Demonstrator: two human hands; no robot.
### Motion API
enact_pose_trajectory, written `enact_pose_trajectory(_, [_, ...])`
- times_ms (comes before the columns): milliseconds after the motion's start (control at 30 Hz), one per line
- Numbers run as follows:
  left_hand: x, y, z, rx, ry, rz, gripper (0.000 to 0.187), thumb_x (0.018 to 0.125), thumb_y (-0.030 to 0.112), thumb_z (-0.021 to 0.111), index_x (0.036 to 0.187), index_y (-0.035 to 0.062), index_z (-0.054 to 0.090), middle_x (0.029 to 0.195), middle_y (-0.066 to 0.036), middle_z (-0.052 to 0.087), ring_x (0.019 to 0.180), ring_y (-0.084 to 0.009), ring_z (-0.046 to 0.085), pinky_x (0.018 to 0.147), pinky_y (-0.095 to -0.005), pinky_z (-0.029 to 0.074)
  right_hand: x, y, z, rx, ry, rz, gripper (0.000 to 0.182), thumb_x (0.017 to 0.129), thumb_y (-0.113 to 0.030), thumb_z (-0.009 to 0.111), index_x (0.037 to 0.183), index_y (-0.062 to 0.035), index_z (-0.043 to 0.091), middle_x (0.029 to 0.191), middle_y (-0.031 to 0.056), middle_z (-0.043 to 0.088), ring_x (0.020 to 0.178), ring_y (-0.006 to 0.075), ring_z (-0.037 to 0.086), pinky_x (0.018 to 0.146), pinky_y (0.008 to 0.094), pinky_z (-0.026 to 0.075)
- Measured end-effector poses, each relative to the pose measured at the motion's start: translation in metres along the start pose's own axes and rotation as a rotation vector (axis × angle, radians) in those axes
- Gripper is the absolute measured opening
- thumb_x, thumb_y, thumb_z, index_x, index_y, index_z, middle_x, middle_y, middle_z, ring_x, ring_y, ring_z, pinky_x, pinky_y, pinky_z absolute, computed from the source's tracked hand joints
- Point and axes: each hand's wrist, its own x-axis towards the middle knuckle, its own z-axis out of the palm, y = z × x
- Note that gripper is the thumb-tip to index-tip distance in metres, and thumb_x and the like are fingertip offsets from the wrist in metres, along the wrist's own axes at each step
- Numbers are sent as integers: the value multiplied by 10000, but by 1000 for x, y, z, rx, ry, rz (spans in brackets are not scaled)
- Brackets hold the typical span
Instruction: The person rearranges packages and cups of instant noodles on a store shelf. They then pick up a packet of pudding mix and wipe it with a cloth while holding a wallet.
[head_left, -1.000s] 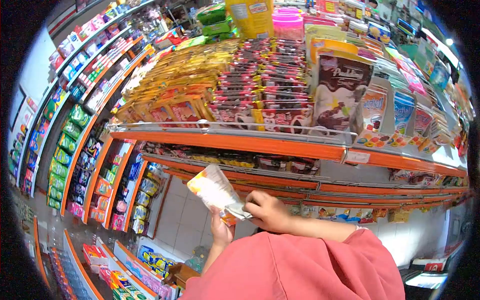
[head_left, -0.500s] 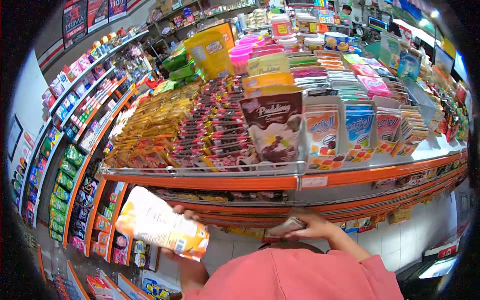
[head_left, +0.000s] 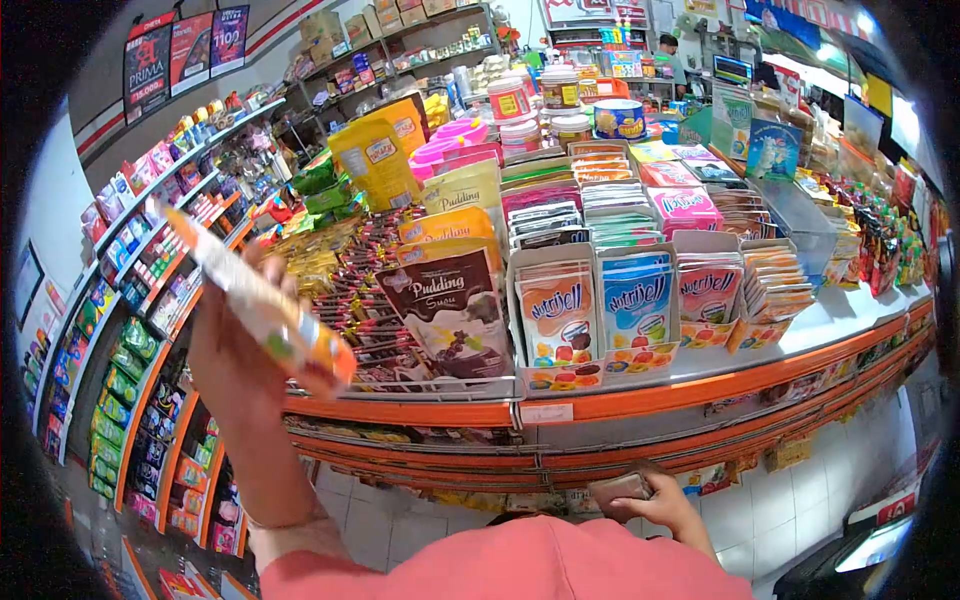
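Note:
My left hand (head_left: 230,355) is raised at the left, its fingers closed around an orange-and-white food pouch (head_left: 262,300). The pouch is tilted, seen nearly edge-on and blurred. Behind it lie rows of small red-and-gold sachets (head_left: 345,330) and gold packets (head_left: 305,255). Low in front of the shelf, my right hand (head_left: 668,503) grips a flat grey-brown object (head_left: 620,490), whose kind I cannot make out. A brown pudding pouch (head_left: 450,320) stands at the front of the display, with orange pudding pouches (head_left: 440,228) behind it.
Nutrijell boxes (head_left: 560,320) line the shelf's front beside an orange edge strip (head_left: 660,390). Tubs (head_left: 560,88) stand farther back. Stocked side shelves (head_left: 130,350) run along the left. A person (head_left: 668,60) is in the far background.
My left hand has lifted the pouch up and leftward, turning it edge-on. My right hand sits lower and farther right, still gripping the flat object. The view has shifted right.

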Motion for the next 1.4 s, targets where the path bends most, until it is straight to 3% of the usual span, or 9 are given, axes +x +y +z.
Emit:
enact_pose_trajectory(167, [87,1,26,143,-24,151,384,898,201,581,1225,24,481,1136,-82,578,1068,-194,547,959,-353,410,-9,7,1,-32,131,-41,367,693,-243,819,945,-20,671,762,60,668,691,105,614,606,274,486])
enact_pose_trajectory(267, [143,-18,31,111,-122,194,372,854,98,626,1196,22,500,1134,-75,593,1076,-183,553,971,-330,401,-14,5,5,-331,388,-242,408,614,-246,835,887,-15,638,759,106,618,695,236,598,633,330,462])
enact_pose_trajectory(300, [148,-22,39,109,-209,185,347,835,48,632,1163,15,522,1110,-70,611,1060,-179,566,967,-324,403,-17,6,7,-339,400,-242,408,614,-246,835,887,-15,638,759,106,618,695,236,598,633,330,462])
enact_pose_trajectory(400, [169,-44,47,167,-273,181,300,833,44,638,1120,26,551,1073,-65,632,1024,-172,585,954,-323,413,-25,6,9,-354,478,-256,409,593,-240,836,842,-9,608,777,114,581,731,277,564,652,349,446])
enact_pose_trajectory(600, [177,-79,49,173,-298,129,229,829,50,659,1044,53,583,979,-37,653,848,-132,629,720,-271,510,-37,-4,21,-212,517,-176,407,590,-239,834,827,-9,597,778,103,550,727,262,540,647,343,430])
enact_pose_trajectory(700, [175,-88,43,335,-303,-59,299,797,91,706,1062,43,578,981,-44,658,856,-133,634,681,-274,514,-38,-5,25,-247,538,-176,408,588,-236,834,828,-5,598,767,96,546,722,258,534,651,339,430])
enact_pose_trajectory(867, [166,-99,39,398,-303,-220,311,766,59,712,1054,36,598,976,-64,666,849,-143,642,718,-286,514,-38,-15,35,-230,528,-227,391,595,-226,830,816,-6,595,758,95,546,720,258,537,648,338,429])
enact_pose_trajectory(1133, [171,-111,11,719,-584,-263,405,749,91,718,1128,23,591,1034,-56,654,901,-122,615,826,-273,484,-36,-14,40,-256,548,-167,427,588,-240,837,866,-14,605,799,105,570,751,270,553,670,346,438])
enact_pose_trajectory(1400, [176,-92,5,1025,-656,-561,311,866,204,637,1103,5,608,956,-7,651,791,-60,580,679,-224,473,-29,-17,44,-320,551,-109,439,594,-283,831,861,-22,602,796,112,564,773,282,549,687,362,435])
